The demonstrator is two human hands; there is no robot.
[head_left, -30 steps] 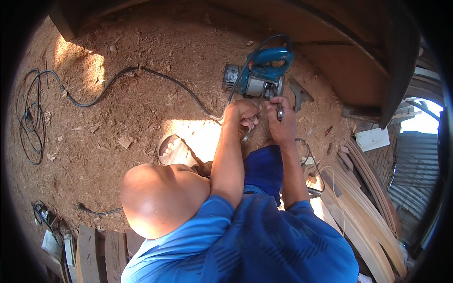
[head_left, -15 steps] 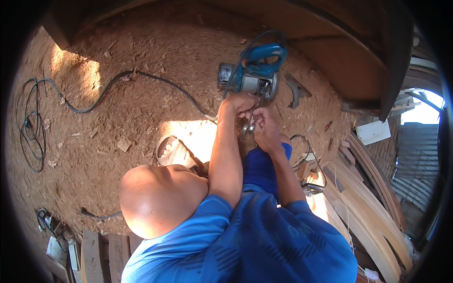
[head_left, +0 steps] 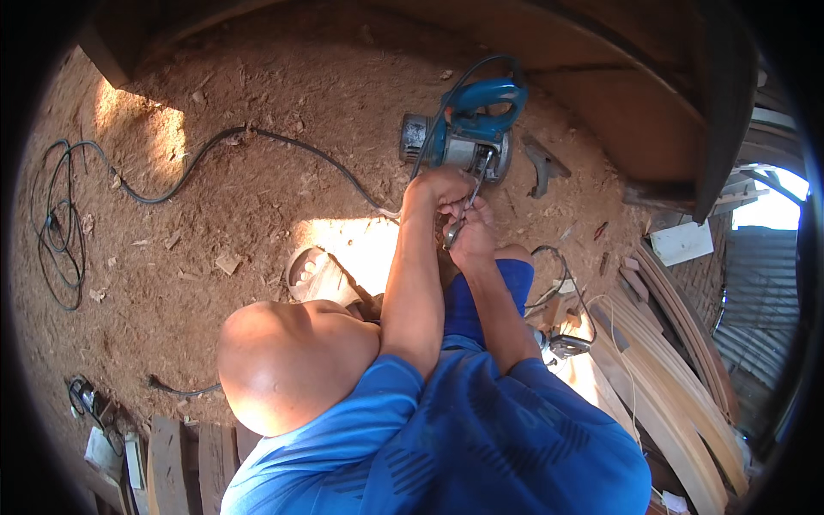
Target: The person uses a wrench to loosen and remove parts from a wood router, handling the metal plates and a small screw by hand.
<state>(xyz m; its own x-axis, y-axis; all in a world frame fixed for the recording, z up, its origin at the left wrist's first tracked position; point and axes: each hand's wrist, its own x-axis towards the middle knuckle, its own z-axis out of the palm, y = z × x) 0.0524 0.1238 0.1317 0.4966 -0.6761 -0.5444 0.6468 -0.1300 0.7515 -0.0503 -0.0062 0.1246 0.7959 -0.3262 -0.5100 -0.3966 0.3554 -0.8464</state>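
Note:
A power tool [head_left: 464, 153] with a teal handle and grey metal body lies on the dirt ground in front of me. My right hand [head_left: 474, 239] is closed around a long shiny wrench [head_left: 475, 190]. Its far end reaches to the metal underside of the tool; a rounded end shows beside my fingers. Just left of it, my left hand [head_left: 445, 185] is closed with curled fingers, close against the tool's near side and the wrench. What lies inside those fingers is hidden.
A black cable [head_left: 296, 144] runs from the tool to a coil on the left. A dark curved metal part [head_left: 542, 167] lies right of the tool. Long boards [head_left: 665, 386] are stacked at the right, and a brown wooden structure [head_left: 592, 112] overhangs the far side.
My right hand has shifted slightly down and left, and the wrench now shows as a longer line up into the tool. My left hand stays nearly in place.

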